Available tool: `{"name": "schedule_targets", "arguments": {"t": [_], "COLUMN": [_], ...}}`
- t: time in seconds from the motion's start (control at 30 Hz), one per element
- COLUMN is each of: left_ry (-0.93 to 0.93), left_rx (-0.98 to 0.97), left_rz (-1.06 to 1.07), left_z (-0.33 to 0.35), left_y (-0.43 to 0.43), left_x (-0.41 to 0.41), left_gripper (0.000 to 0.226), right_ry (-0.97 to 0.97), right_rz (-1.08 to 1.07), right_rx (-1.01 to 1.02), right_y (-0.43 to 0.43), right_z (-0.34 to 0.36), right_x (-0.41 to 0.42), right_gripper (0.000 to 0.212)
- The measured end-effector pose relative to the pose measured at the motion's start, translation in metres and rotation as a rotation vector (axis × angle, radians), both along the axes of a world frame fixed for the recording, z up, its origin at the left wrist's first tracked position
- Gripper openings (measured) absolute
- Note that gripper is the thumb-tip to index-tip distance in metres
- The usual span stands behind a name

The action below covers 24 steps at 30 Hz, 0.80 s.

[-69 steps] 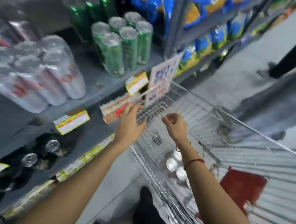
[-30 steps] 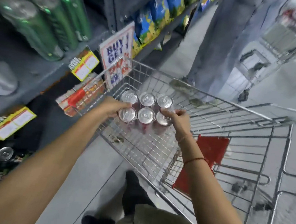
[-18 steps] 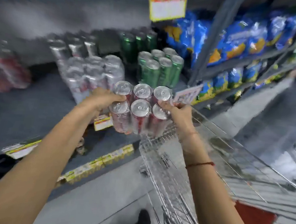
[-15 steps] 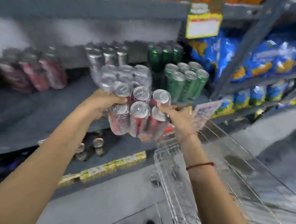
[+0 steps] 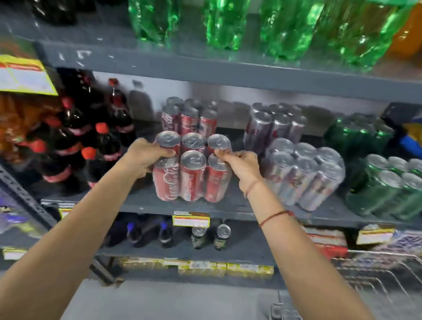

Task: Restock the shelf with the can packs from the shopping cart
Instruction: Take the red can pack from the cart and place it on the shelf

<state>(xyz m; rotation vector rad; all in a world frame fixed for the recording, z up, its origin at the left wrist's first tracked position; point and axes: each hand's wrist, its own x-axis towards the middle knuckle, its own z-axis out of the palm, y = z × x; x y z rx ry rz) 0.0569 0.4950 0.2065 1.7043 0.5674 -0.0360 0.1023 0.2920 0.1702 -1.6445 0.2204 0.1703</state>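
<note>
- Nearest the camera, two bare forearms reached forward and up; the right one wore a thin red thread bracelet (image 5: 275, 215) at the wrist.
- Low on the right stood the wire shopping cart (image 5: 384, 277), only its rim and part of its basket in view.
- The left hand (image 5: 144, 157) was curled around the left side of a red six-can pack (image 5: 191, 176), thumb over the top between the front and back cans.
- The right hand (image 5: 240, 165) gripped the pack's right side, fingers closed over the near right can's top.
- The pack sat at the front edge of the middle shelf (image 5: 225, 209), tilted slightly toward the camera; whether its base rested fully on the board could not be told.
- Just behind it stood another red can pack (image 5: 189, 117).
- To the right on the same shelf were silver can packs (image 5: 304, 174), then green can packs (image 5: 392, 192).
- To the left stood dark cola bottles (image 5: 77, 142) with red caps.
- On the shelf above, green bottles (image 5: 226, 14) stood in a row.
</note>
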Motion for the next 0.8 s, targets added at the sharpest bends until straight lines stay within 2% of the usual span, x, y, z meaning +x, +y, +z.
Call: {"name": "schedule_targets", "arguments": {"t": [0.1,0.2,0.37,0.4,0.47,0.57,0.63,0.7,0.8], "left_ry": [0.009,0.03,0.039,0.029,-0.015,-0.139,-0.253,-0.314,-0.268], "left_rx": [-0.003,-0.003,0.013,0.03,0.064,0.004,-0.086,-0.031,0.136], "left_rz": [0.029,0.052,0.073,0.06,0.015,0.08,0.043,-0.136,-0.261], "left_z": [-0.008,-0.017,-0.036,-0.04,-0.051,-0.078,-0.103,-0.123,-0.147], "left_y": [0.014,0.019,0.023,0.026,0.031,0.031,0.027,0.023,0.023], "left_x": [0.015,0.028,0.043,0.043,0.039,0.014,-0.007,-0.021,-0.02], "left_gripper": [0.029,0.017,0.026,0.02,0.017,0.046,0.051,0.051,0.079], "right_ry": [0.016,0.02,0.019,0.002,-0.062,-0.134,-0.147,-0.136,-0.149], "right_rz": [0.0,-0.023,-0.051,-0.044,-0.019,0.017,0.09,0.23,0.322], "right_rx": [-0.035,-0.063,-0.081,-0.09,-0.081,0.067,0.121,0.01,-0.241], "right_y": [0.018,0.025,0.025,0.025,0.021,0.01,0.004,0.002,0.005], "right_z": [-0.005,-0.01,-0.025,-0.028,-0.035,-0.059,-0.083,-0.101,-0.119], "right_x": [0.017,0.028,0.035,0.035,0.029,0.011,-0.003,-0.012,-0.013], "right_gripper": [0.035,0.036,0.037,0.037,0.042,0.044,0.043,0.062,0.077]}}
